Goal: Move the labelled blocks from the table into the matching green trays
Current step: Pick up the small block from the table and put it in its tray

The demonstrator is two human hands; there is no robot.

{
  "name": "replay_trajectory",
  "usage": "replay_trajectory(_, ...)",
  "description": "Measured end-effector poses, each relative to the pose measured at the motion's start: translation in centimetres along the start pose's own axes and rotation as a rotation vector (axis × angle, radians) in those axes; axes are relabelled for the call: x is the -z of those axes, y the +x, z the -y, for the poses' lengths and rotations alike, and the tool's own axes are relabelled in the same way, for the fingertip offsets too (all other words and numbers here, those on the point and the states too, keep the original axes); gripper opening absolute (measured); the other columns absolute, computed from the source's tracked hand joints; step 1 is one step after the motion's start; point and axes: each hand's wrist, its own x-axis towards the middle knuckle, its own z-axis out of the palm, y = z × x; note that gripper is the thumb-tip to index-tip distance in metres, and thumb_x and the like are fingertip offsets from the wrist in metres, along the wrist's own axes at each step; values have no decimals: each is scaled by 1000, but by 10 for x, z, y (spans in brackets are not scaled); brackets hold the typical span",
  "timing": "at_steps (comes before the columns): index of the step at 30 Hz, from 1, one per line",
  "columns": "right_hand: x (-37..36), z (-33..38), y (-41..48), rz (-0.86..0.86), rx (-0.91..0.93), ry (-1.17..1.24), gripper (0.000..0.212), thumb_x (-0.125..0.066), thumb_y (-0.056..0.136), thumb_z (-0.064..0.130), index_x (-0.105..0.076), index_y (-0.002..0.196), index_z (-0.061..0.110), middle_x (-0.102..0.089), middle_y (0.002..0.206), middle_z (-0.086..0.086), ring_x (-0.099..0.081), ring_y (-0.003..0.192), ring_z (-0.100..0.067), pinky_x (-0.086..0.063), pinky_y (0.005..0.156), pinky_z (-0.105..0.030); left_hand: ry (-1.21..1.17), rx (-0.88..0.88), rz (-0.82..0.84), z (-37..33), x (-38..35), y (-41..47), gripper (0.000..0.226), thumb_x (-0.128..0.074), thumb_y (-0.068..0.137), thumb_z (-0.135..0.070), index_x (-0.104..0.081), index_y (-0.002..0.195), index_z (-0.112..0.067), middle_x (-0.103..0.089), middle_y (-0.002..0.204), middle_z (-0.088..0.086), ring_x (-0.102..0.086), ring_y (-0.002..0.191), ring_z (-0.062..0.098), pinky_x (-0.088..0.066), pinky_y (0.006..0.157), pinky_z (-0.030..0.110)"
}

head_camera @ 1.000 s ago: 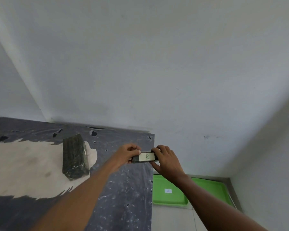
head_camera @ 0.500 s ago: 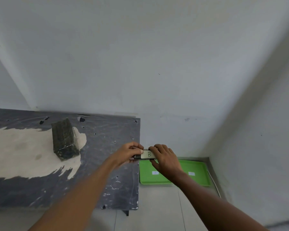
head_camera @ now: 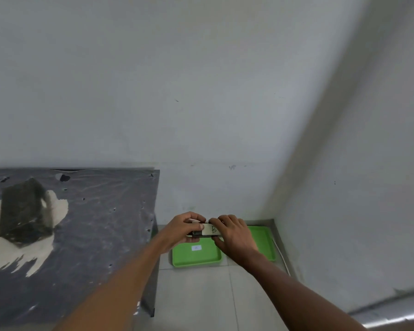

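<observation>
Since half a second ago both hands have carried the block clear of the table edge and lowered it, so it now hangs over the green trays on the floor. Fingertips of the left hand [head_camera: 184, 229] pinch the left end of the block labelled B [head_camera: 208, 229], thumb on the near face, fingers curled over the top. Opposite, the right hand [head_camera: 234, 235] clamps the other end the same way, its thumb tucked under and its fingers covering part of the white label, of which only the letter B shows. Both wrists are bent slightly inward, knuckles up, and both forearms reach forward from the lower edge of the view, converging on the block.

Directly beneath sits the left green tray [head_camera: 189, 260], with a small white label on its floor; the writing is too small to read. Just beside it lies the right green tray [head_camera: 264, 242], mostly hidden by the right hand. On the dark table [head_camera: 93, 235] to the left, well apart, a dark wrapped block [head_camera: 22, 216] rests.
</observation>
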Motion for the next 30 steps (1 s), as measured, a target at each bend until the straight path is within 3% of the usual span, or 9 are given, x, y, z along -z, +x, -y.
replay_trajectory(3, -1, -61, -4, 28, -19, -9, 46, -60, 87, 28, -50, 132, 22, -58, 121, -5, -52, 113, -29, -43, 92, -41, 35, 17, -34, -7, -48, 38, 17, -70, 92, -22, -72, 108, -26, -71, 113, 10, -70, 107, 25, -60, 89, 38)
replay_trajectory(8, -6, -175, -21, 59, -61, -13, 44, -68, 78, 21, -60, 122, 19, -65, 112, -7, -60, 103, -31, -50, 85, -41, 23, 68, -158, -6, -135, 106, 14, -66, 93, -34, -70, 106, -30, -73, 111, 0, -72, 100, 22, -59, 88, 40)
replay_trajectory(12, -18, -256, -36, 175, -95, -24, 46, -61, 86, 28, -52, 130, 23, -60, 123, -5, -53, 116, -29, -43, 96, -40, 165, 113, -210, 7, -191, 147, 9, -57, 97, -32, -64, 101, -30, -68, 105, 0, -67, 91, 18, -54, 71, 28)
replay_trajectory(15, -33, -299, -41, 211, -115, -3, 45, -57, 88, 29, -49, 132, 25, -58, 127, -3, -50, 119, -27, -40, 98, -39, 391, 77, -190, 24, -216, 169, 14, -55, 97, -27, -63, 92, -36, -65, 89, -11, -61, 78, 8, -44, 61, 19)
replay_trajectory(17, -45, -320, -40, 221, -108, 12, 45, -56, 88, 29, -50, 132, 25, -58, 128, -2, -50, 119, -26, -39, 99, -38, 515, 53, -159, 34, -228, 183, 14, -56, 97, -24, -62, 94, -36, -63, 93, -16, -61, 91, 6, -42, 68, 16)
replay_trajectory(19, -61, -337, -38, 223, -111, 9, 46, -55, 89, 29, -48, 134, 25, -57, 129, -1, -49, 120, -24, -39, 100, -37, 663, 28, -144, 46, -235, 202, 14, -56, 98, -22, -64, 108, -27, -62, 105, -8, -58, 103, 11, -42, 76, 19)
replay_trajectory(23, -112, -368, -31, 233, -123, 13, 46, -53, 92, 31, -46, 136, 25, -55, 130, 0, -49, 120, -23, -38, 100, -35, 991, -29, -158, 75, -240, 249, 29, -52, 99, -24, -57, 128, -23, -60, 125, 3, -57, 112, 17, -44, 85, 25)
replay_trajectory(30, -261, -424, -2, 249, -147, -21, 45, -51, 94, 34, -42, 138, 27, -53, 133, 1, -46, 123, -21, -38, 101, -35, 1241, -53, -150, 187, -228, 363, 40, -48, 98, -18, -51, 137, -17, -56, 137, 9, -51, 125, 24, -46, 101, 37)
